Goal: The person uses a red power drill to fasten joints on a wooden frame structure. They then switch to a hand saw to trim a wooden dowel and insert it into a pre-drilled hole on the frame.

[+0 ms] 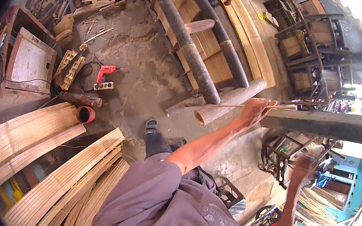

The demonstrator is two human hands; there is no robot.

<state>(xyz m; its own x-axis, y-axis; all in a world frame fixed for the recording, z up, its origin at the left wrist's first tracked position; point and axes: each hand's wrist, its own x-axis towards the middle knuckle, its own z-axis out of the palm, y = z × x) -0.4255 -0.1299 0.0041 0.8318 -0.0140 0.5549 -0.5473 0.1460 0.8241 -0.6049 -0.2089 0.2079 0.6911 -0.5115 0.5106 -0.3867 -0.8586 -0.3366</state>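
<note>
My left hand [256, 111] is closed around a thin wooden stick [283, 107]. One end of the stick lies along the top of a thick wooden beam [327, 125], while the other end sticks out to the left of my fingers. Lower down on the right, my right hand [305, 165] is smeared by motion beside the beam. Its fingers, and whatever may be in them, cannot be made out. Left of the beam's end lies a thick bamboo pole [229, 101], under the ends of a large frame of dark bamboo poles [195, 63].
Curved slatted bamboo panels [66, 176] lie at lower left, near a red bucket [85, 114]. A red power drill [104, 73] and a white power strip [103, 86] rest on the floor. Another person's hand [228, 1] shows at the top. Wooden frames [315, 52] are stacked at upper right.
</note>
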